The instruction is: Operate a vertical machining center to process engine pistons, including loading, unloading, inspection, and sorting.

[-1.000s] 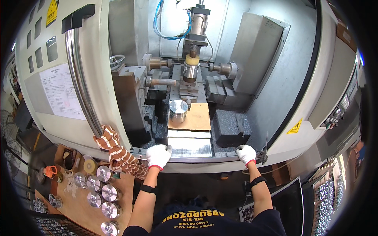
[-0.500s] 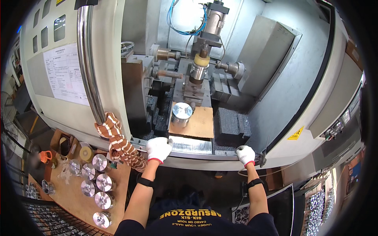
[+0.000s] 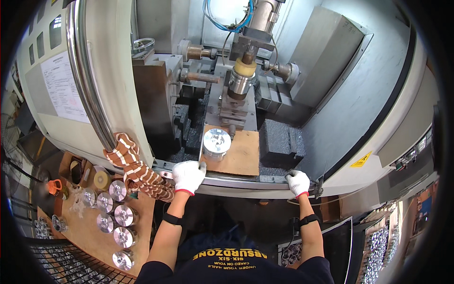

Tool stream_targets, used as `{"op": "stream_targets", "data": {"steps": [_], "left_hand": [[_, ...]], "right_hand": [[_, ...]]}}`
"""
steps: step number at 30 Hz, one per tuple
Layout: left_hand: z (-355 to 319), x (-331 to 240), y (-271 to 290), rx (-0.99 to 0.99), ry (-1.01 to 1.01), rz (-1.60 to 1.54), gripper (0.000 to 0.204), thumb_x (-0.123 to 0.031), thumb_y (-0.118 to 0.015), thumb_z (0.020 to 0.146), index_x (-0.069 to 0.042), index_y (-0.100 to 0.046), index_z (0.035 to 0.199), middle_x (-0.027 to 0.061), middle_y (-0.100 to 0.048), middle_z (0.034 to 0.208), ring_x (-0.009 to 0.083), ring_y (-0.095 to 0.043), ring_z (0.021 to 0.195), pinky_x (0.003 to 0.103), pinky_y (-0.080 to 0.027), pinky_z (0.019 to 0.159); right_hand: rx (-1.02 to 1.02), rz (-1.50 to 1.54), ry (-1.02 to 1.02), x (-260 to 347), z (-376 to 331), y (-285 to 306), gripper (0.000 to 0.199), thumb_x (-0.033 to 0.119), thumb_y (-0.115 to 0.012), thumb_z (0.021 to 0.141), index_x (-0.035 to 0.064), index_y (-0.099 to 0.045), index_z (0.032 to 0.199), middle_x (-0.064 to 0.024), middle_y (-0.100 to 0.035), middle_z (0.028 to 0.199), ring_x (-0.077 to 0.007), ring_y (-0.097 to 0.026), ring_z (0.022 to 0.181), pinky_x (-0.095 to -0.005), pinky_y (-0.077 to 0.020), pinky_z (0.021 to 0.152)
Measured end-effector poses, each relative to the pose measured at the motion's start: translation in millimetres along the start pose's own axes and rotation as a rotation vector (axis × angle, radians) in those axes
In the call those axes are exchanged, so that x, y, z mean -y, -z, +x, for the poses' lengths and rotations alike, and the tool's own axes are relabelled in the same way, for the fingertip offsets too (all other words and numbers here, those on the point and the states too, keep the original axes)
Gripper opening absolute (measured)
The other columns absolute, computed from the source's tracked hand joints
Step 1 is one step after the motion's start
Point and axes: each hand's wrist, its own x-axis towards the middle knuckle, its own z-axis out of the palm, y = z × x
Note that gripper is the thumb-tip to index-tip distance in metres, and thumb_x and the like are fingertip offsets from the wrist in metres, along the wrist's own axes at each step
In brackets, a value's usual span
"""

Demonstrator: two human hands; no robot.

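My left hand (image 3: 188, 176), in a white knit glove with a red cuff, is curled on the front edge (image 3: 236, 182) of an open machine. Farther right, my right hand (image 3: 298, 182) in a matching glove grips that same edge. Between them and deeper inside, a shiny metal piston (image 3: 217, 143) stands upright on a sheet of cardboard (image 3: 243, 149), touched by neither hand. Behind it, a second piston (image 3: 240, 84) is held upright in the machine beneath a yellowish ring-shaped pad (image 3: 245, 69). Some fingers of both hands are hidden over the edge.
A striped brown cloth (image 3: 137, 170) is wrapped round the lower end of a chrome door bar (image 3: 84, 80). Several pistons (image 3: 124, 215) stand on a wooden table (image 3: 142, 222) at lower left. Spindles (image 3: 201, 76) project from both sides inside the machine. Dark chips cover its bed.
The view has shifted slightly, and the bright metal strip before the cardboard hardly shows now. Both hands remain on the machine's front edge.
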Motion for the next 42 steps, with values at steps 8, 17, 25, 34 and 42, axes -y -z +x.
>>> {"op": "stream_targets", "data": {"steps": [8,17,25,34,42], "left_hand": [[4,-2,0,-0.056,-0.034,-0.027,0.039,-0.039,-0.063,0.086,-0.008,-0.073,0.064,0.0144,-0.067,0.064,0.0327,-0.067,0.061,0.044,-0.052,0.062],[-14,4,61,0.02,-0.01,-0.688,0.016,-0.022,-0.074,0.082,-0.008,-0.069,0.087,0.0094,-0.069,0.094,0.0302,-0.066,0.091,0.04,-0.051,0.083],[-28,-5,139,0.031,-0.069,-0.507,0.026,-0.02,-0.076,0.077,-0.009,-0.07,0.099,0.0078,-0.07,0.106,0.029,-0.065,0.1,0.04,-0.049,0.091],[27,-53,162,0.08,-0.231,-0.508,0.023,-0.017,-0.075,0.077,-0.007,-0.069,0.097,0.0098,-0.069,0.105,0.0302,-0.066,0.101,0.04,-0.05,0.091],[205,-140,89,0.262,-0.403,-0.239,0.071,-0.048,-0.075,0.076,-0.014,-0.054,0.135,0.0222,-0.051,0.14,0.0394,-0.052,0.127,0.047,-0.042,0.106]], "right_hand": [[-0.048,0.058,-0.011,-1,-1,-1,0.026,0.03,-0.062,0.08,0.0102,-0.076,0.087,-0.0163,-0.071,0.086,-0.0361,-0.069,0.086,-0.0427,-0.0537,0.076],[0.135,0.258,0.41,101,26,57,0.043,0.037,-0.069,0.079,0.0103,-0.069,0.113,-0.0127,-0.07,0.107,-0.0294,-0.067,0.102,-0.0401,-0.0528,0.09],[-0.168,0.468,0.416,262,235,100,0.108,0.053,-0.086,0.06,-0.0039,-0.043,0.141,-0.0245,-0.057,0.133,-0.0385,-0.056,0.123,-0.0417,-0.0467,0.102],[-0.432,0.667,0.517,250,220,74,0.078,0.038,-0.088,0.061,0.003,-0.059,0.124,-0.0189,-0.066,0.113,-0.0347,-0.065,0.103,-0.0414,-0.0536,0.088],[0.068,0.951,0.329,80,75,79,0.085,0.03,-0.091,0.064,-0.0018,-0.054,0.134,-0.0151,-0.065,0.123,-0.0224,-0.064,0.113,-0.0354,-0.0492,0.101]]}}
